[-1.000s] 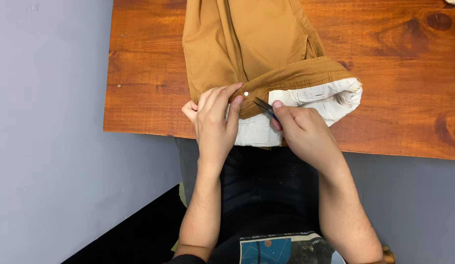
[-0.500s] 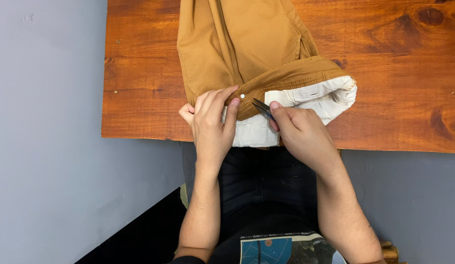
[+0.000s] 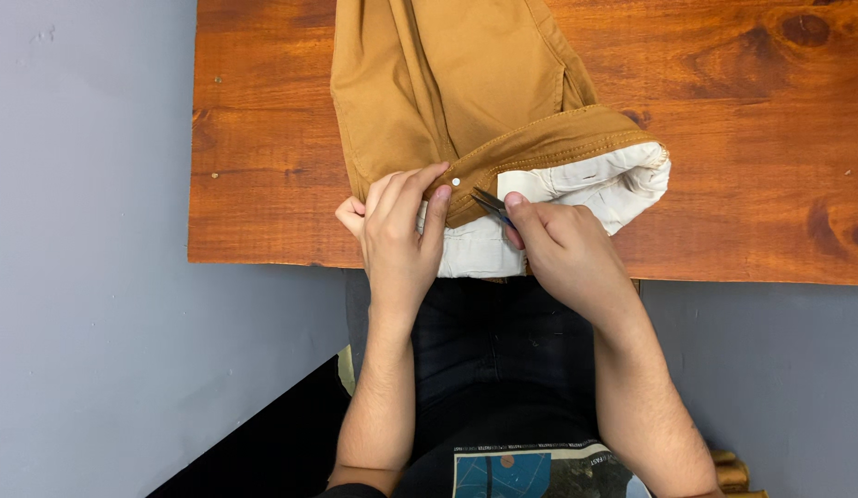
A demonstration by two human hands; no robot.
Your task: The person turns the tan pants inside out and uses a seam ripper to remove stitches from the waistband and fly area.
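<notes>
Tan trousers [image 3: 466, 83] lie on the wooden table [image 3: 743, 138], the waistband folded back at the near edge so the white lining [image 3: 586, 184] shows. My left hand [image 3: 401, 235] pinches the waistband's left end, fingertips next to a small metal stud [image 3: 456, 183]. My right hand [image 3: 563, 249] grips a small dark pointed tool [image 3: 490, 203], its tip resting on the waistband close to the stud. Most of the tool is hidden in my fist.
The table's near edge runs just past my hands. A grey floor or wall [image 3: 88, 277] lies to the left and below the table. My dark trousers [image 3: 494, 360] and a printed shirt [image 3: 530, 470] fill the bottom middle.
The view has shifted slightly; both hands keep their hold at the waistband and the tool tip stays by the stud.
</notes>
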